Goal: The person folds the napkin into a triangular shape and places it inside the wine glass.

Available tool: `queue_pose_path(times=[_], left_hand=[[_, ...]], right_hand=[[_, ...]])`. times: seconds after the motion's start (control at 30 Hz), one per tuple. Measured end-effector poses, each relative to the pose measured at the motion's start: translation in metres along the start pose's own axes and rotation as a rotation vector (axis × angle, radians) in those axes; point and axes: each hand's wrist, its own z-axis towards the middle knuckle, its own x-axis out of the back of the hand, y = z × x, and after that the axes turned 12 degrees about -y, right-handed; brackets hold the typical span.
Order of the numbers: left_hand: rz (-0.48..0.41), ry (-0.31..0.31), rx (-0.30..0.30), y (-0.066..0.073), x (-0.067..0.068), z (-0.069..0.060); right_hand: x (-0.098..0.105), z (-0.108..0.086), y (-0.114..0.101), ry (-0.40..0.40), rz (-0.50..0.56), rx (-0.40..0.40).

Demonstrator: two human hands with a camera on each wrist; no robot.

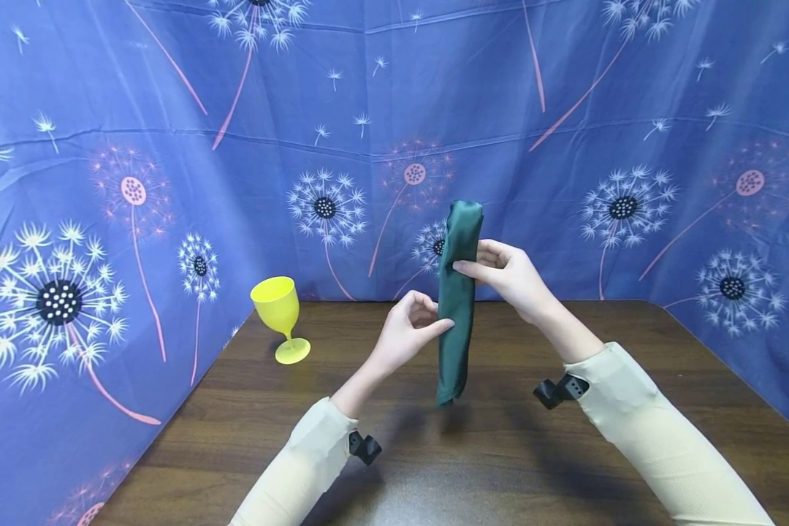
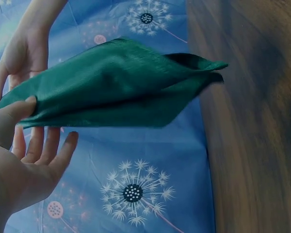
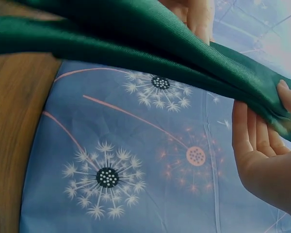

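A dark green satin cloth [image 1: 458,314], folded into a long narrow strip, hangs upright above the table in the head view. My right hand [image 1: 508,279] pinches its upper part from the right, thumb in front and fingers behind. Lower down, my left hand [image 1: 410,330] pinches the left edge between thumb and fingers. In the left wrist view the cloth [image 2: 111,87] widens toward its far end, where its layers part. The right wrist view shows lengthwise folds in the cloth [image 3: 184,63], with the right hand [image 3: 266,141] around one end.
A yellow plastic goblet [image 1: 277,307] stands upright at the back left of the brown wooden table [image 1: 237,438]. Behind and beside the table hangs a blue curtain [image 1: 342,95] printed with dandelions. Each sleeve carries a black wrist camera [image 1: 365,447].
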Motion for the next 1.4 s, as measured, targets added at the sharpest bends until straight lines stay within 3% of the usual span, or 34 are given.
queue_pose_path(times=[0.27, 0.5, 0.83, 1.17, 1.4], left_hand=[[0.0, 0.057, -0.041, 0.001, -0.002, 0.001], [-0.02, 0.058, -0.05, -0.001, -0.005, 0.001], [-0.009, 0.049, -0.081, -0.003, -0.007, 0.003], [-0.016, 0.061, -0.109, -0.002, -0.008, 0.004], [-0.015, 0.058, -0.098, -0.003, -0.012, 0.005]], right_hand=[[0.001, -0.004, -0.002, -0.06, -0.036, -0.047], [0.002, -0.007, -0.001, -0.117, -0.061, -0.076], [0.002, -0.007, 0.003, -0.031, -0.047, -0.031], [0.004, -0.009, 0.003, -0.102, -0.042, -0.084], [0.004, -0.01, 0.006, -0.068, -0.031, -0.073]])
